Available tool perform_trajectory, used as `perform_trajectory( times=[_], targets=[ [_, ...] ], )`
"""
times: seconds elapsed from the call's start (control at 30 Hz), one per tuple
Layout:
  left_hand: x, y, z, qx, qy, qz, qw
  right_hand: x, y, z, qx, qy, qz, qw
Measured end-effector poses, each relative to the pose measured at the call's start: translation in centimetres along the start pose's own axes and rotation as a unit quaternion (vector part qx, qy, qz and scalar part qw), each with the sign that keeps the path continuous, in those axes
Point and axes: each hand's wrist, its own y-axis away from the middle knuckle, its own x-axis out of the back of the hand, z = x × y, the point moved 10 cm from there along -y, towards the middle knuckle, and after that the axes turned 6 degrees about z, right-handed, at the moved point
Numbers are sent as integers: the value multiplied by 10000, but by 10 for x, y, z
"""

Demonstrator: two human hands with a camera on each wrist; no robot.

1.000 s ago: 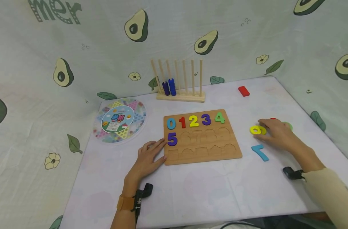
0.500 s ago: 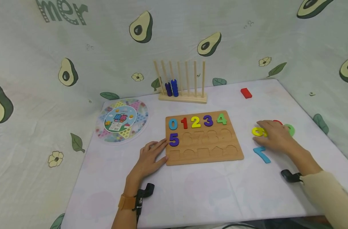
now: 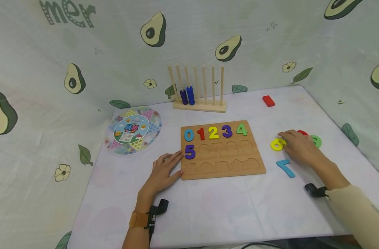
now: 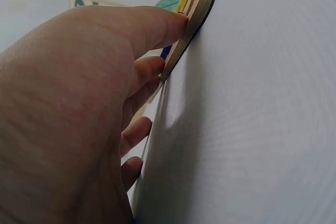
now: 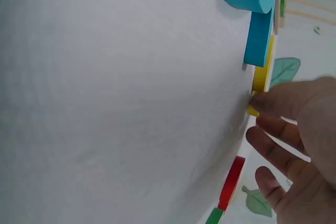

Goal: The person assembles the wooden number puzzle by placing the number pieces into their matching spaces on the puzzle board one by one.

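On the table, my left hand (image 3: pixel 163 172) rests at the left edge of a wooden number board (image 3: pixel 220 173), its fingers and thumb touching the rim, as the left wrist view also shows. Numbers 0 to 4 fill the board's top row, and a purple number 5 (image 3: pixel 190 152) sits in the second row. To the right, my right hand (image 3: pixel 301 147) pinches the tail of a yellow number 6 (image 3: pixel 276 145) between thumb and index finger. In the right wrist view its thumb (image 5: pixel 278 99) overlaps the yellow piece. A blue number 7 (image 3: pixel 285 168) lies just in front.
Behind the right hand lie a red piece (image 3: pixel 302 132) and a green piece (image 3: pixel 316 141), both partly hidden. A red block (image 3: pixel 268 101) is farther back. A wooden peg stand (image 3: pixel 200 107) stands behind the board, and a round patterned box (image 3: pixel 131 129) lies left.
The yellow number 6 has shifted and turned slightly under my right hand, and more of its tail is now covered. My left hand stays on the board's edge. The head view has shifted slightly.
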Motion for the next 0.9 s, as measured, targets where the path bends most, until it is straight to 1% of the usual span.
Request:
perform_trajectory(
  times=[0.07, 0.23, 0.3, 0.4, 0.53, 0.63, 0.8, 0.9],
  targets=[
    [0, 1, 0, 19, 2, 7, 10000, 3, 0, 2, -135, -80, 28, 9999],
    [0, 2, 1, 25, 44, 10, 10000, 4, 2, 8, -459, -688, -99, 9965],
    [1, 1, 2, -7, 68, 17, 10000, 2, 3, 9, -526, -823, -151, 9951],
    [2, 1, 4, -52, 94, 33, 9999, -4, 3, 7, -433, -830, -351, 9950],
    [3, 1, 4, -61, 93, 54, 9999, -10, 2, 2, -184, -675, -541, 9961],
    [4, 2, 3, -51, 66, 71, 9999, -8, 1, 1, -82, -547, -458, 9974],
    [5, 1, 3, -59, 119, 104, 9999, 0, -2, 0, 38, -323, -121, 9994],
    [4, 0, 4, -67, 167, 84, 9998, 6, -2, -4, 77, -337, 23, 9994]
  ],
)
